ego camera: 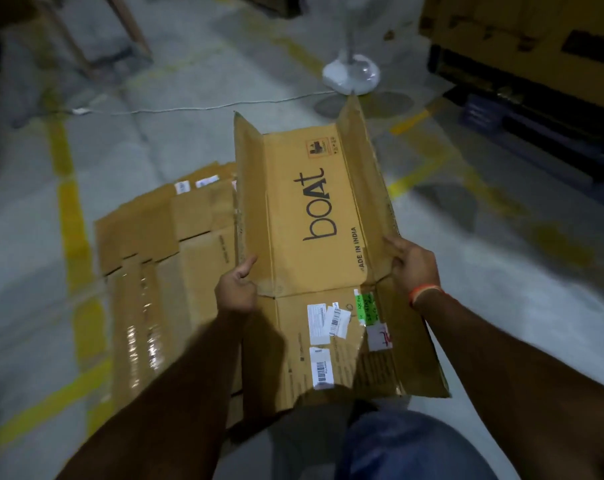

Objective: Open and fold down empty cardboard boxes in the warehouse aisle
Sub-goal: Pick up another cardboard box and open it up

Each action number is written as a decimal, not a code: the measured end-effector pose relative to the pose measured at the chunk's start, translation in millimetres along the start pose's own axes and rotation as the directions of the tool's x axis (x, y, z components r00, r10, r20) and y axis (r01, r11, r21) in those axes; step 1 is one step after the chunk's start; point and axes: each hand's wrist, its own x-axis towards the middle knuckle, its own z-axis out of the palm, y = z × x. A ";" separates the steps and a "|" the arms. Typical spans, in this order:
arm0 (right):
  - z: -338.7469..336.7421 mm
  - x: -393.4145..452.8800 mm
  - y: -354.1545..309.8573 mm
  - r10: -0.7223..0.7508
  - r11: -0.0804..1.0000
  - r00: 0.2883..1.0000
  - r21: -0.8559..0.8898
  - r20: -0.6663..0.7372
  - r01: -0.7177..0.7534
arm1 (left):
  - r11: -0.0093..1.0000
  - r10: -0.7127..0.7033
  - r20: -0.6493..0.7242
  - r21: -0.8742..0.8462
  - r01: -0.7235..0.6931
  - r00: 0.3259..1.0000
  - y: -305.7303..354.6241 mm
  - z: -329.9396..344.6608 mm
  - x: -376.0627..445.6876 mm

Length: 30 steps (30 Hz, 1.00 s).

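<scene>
Nearest you, your knee in blue denim (pixel 397 445) sits just under the near edge of the opened boAt box (pixel 314 216), which you hold out in front of you above the floor (pixel 501 271). The box is already slit and spread into a shallow trough: the printed panel faces up, a labelled panel hangs toward you, and the two long side flaps stand up on either edge.

Your left hand (pixel 236 289) grips the left flap near its lower corner, thumb up along the inside, fingers curled round the board. Your right hand (pixel 414 265) pinches the right flap at about the same height, fingers (pixel 395 245) laid over the edge and curled onto it. Both hands are closed on cardboard; neither is loose.

Expect the sheet to be light but floppy along its creases and stiff between them. It will hinge where it is scored, so hold close to the fold lines rather than out at the flap tips, which look likely to bend or tear. The taped and stickered patches may be slick.

Just beyond on your left, the stack of flattened boxes (pixel 162 258) lies on the floor, partly under this one's left edge. That looks the natural place to lay it once pressed flat.

Farther off stand a white fan base (pixel 350 76) with its cable (pixel 189 107), and yellow floor lines (pixel 68 209).
</scene>
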 end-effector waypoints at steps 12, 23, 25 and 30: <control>52.7 11.2 -70.5 -0.178 0.943 0.964 -0.246 0.200 0.225 | 0.930 -0.061 -0.127 0.353 0.103 0.990 -5.5 -54.5 29.3; -74.6 -69.1 13.4 -0.010 0.970 0.995 -0.242 0.096 0.033 | 0.865 0.275 0.406 0.292 -0.409 0.871 113.3 58.7 -52.5; -111.3 -95.3 31.5 0.020 0.975 0.999 -0.223 0.028 -0.013 | 0.839 0.348 0.473 0.227 -0.494 0.809 144.1 87.0 -79.7; -205.2 -177.8 80.4 0.113 0.980 0.974 -0.138 -0.197 -0.141 | 0.784 0.497 0.595 0.002 -0.620 0.632 214.1 152.2 -177.4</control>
